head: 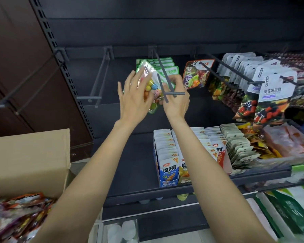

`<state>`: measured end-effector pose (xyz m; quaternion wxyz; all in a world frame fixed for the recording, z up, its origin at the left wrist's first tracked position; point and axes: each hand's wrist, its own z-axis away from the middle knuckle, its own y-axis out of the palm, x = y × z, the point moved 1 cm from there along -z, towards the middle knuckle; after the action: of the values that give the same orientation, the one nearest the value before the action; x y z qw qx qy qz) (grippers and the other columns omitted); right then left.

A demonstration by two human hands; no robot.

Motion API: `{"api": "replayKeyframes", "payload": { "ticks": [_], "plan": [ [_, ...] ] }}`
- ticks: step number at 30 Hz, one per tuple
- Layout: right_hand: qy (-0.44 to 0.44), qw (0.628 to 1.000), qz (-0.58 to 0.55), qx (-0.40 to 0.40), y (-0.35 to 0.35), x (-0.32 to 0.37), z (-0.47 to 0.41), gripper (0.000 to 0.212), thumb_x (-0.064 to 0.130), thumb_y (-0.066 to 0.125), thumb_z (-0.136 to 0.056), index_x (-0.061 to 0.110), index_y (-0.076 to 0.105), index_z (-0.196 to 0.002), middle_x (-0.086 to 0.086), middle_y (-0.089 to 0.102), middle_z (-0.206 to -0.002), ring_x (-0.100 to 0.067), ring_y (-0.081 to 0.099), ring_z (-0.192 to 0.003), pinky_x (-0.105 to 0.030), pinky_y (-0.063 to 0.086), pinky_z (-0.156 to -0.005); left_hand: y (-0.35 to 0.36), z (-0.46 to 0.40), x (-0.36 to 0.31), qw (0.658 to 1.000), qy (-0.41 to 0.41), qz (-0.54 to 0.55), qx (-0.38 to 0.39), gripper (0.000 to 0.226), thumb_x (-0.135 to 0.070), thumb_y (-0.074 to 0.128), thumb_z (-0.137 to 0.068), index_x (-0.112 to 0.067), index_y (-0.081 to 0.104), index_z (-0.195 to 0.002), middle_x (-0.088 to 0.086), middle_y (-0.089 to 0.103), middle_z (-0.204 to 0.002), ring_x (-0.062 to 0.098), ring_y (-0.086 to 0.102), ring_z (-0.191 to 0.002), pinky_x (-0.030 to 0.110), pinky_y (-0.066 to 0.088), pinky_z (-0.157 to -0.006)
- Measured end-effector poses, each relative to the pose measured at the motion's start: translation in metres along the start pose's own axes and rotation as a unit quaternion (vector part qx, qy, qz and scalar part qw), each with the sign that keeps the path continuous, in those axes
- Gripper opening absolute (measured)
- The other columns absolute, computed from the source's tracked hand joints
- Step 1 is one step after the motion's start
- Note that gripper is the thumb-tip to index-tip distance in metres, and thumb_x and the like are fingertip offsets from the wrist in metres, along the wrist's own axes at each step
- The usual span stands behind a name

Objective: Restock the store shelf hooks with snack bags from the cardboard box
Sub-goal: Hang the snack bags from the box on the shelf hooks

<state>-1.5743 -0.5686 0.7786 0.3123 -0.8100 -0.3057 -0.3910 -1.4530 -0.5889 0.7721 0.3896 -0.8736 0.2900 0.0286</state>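
Note:
A clear green-edged snack bag (pixel 152 88) of coloured candies is held up at a grey shelf hook (pixel 162 74), in front of several matching green bags (pixel 165 66) hanging further back on it. My left hand (pixel 132 95) lies against the bag's left face with fingers spread and nearly straight. My right hand (pixel 176 97) pinches the bag's right edge under the hook's front crossbar. The cardboard box (pixel 28 160) stands at lower left with several red and purple snack bags (pixel 16 216) inside.
Bare hooks (pixel 100 79) stick out to the left. On the right, hooks carry a purple Mosaic bag (pixel 196 74) and several white fruit-candy bags (pixel 263 88). Below, a shelf (pixel 130 155) holds display boxes of blue and white packets (pixel 168 160).

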Motion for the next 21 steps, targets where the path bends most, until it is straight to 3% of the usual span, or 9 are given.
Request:
{"api": "replayKeyframes", "payload": {
  "ticks": [3,6,8,11,16,19,21],
  "plan": [
    [0.000,0.999,0.032,-0.005,-0.009,0.000,0.006,0.026,0.028,0.060,-0.094,0.027,0.057,-0.119,-0.002,0.055,-0.116,-0.021,0.062,-0.087,-0.035,0.050,-0.075,-0.001,0.004,0.000,1.000,-0.001,-0.001,0.012,0.052,-0.038,0.045,-0.094,-0.026,0.042,-0.143,-0.003,0.029,-0.156,0.023,0.017,-0.146,0.058,0.010,-0.114],
    [-0.017,1.000,0.016,-0.015,-0.018,-0.002,0.015,0.039,0.023,0.065,-0.090,0.025,0.053,-0.127,-0.002,0.049,-0.125,-0.015,0.063,-0.079,-0.032,0.048,-0.072,-0.005,0.008,0.001,1.000,0.001,0.004,-0.005,0.050,-0.034,0.048,-0.093,-0.025,0.045,-0.142,-0.002,0.031,-0.155,0.023,0.021,-0.145,0.055,0.013,-0.115],
    [-0.029,0.999,0.000,-0.020,-0.026,-0.003,0.023,0.039,0.022,0.066,-0.090,0.022,0.053,-0.126,0.000,0.048,-0.123,-0.007,0.061,-0.071,-0.027,0.048,-0.069,-0.007,0.012,-0.002,1.000,0.003,0.014,-0.017,0.048,-0.031,0.050,-0.094,-0.022,0.047,-0.141,0.001,0.034,-0.154,0.023,0.024,-0.144,0.053,0.017,-0.115],
    [-0.049,0.998,-0.035,-0.008,-0.037,-0.005,0.038,0.032,0.025,0.061,-0.093,0.018,0.055,-0.124,0.003,0.048,-0.118,-0.007,0.061,-0.084,-0.020,0.048,-0.070,-0.011,0.019,-0.006,0.999,0.001,0.033,-0.017,0.046,-0.030,0.050,-0.095,-0.022,0.048,-0.140,0.002,0.036,-0.153,0.023,0.025,-0.144,0.052,0.022,-0.115],
    [-0.074,0.995,-0.059,0.013,-0.054,-0.007,0.064,0.027,0.019,0.058,-0.094,0.014,0.058,-0.120,0.002,0.058,-0.113,-0.009,0.057,-0.101,-0.027,0.049,-0.083,-0.021,0.037,-0.012,0.998,-0.006,0.059,-0.018,0.044,-0.026,0.052,-0.094,-0.020,0.050,-0.137,0.001,0.043,-0.148,0.023,0.030,-0.141,0.045,0.029,-0.113],
    [-0.081,0.993,-0.055,0.070,-0.064,-0.005,0.083,0.019,0.017,0.057,-0.094,0.014,0.064,-0.111,0.004,0.065,-0.104,-0.008,0.060,-0.098,-0.030,0.049,-0.086,-0.043,0.066,-0.020,0.994,-0.031,0.101,-0.028,0.036,-0.027,0.053,-0.094,-0.019,0.057,-0.129,-0.005,0.059,-0.128,0.017,0.045,-0.126,0.034,0.036,-0.105],
    [-0.081,0.982,-0.048,0.164,-0.069,-0.001,0.100,0.014,0.016,0.058,-0.094,0.016,0.065,-0.106,0.007,0.067,-0.098,-0.003,0.061,-0.094,-0.022,0.049,-0.085,-0.067,0.100,-0.021,0.987,-0.069,0.141,-0.041,0.027,-0.028,0.053,-0.095,-0.021,0.061,-0.120,-0.014,0.065,-0.102,0.010,0.055,-0.106,0.030,0.043,-0.093]
  ]
}}
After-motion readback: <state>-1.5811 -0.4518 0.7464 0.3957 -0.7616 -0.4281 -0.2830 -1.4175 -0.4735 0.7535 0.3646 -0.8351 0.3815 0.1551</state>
